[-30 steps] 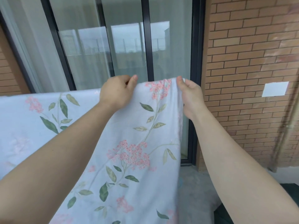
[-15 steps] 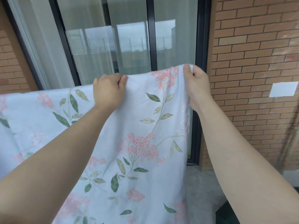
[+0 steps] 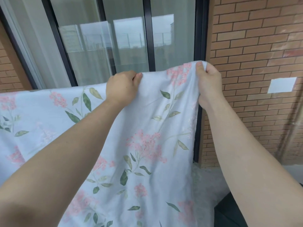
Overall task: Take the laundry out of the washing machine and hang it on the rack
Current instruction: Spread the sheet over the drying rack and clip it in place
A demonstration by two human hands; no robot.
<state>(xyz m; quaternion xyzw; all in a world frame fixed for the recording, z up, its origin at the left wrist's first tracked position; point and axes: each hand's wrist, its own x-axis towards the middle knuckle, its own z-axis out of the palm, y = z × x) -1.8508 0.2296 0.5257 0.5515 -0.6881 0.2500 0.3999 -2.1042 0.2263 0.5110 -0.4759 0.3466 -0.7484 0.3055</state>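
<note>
Against glass doors [image 3: 127, 46], left hand [image 3: 121, 87] and right hand [image 3: 208, 82] pinch sheet [image 3: 147, 128].

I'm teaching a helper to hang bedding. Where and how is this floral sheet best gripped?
Take the floral sheet by its top edge, from the near side, thumbs on the facing cloth: one grip at the top right corner, as the right hand has it, one further left, as the left hand does. The cloth hangs limp below, so two spaced holds likely keep it spread.

Left hand [image 3: 122, 87], right hand [image 3: 208, 85] pinch floral sheet [image 3: 147, 145] top edge.
</note>
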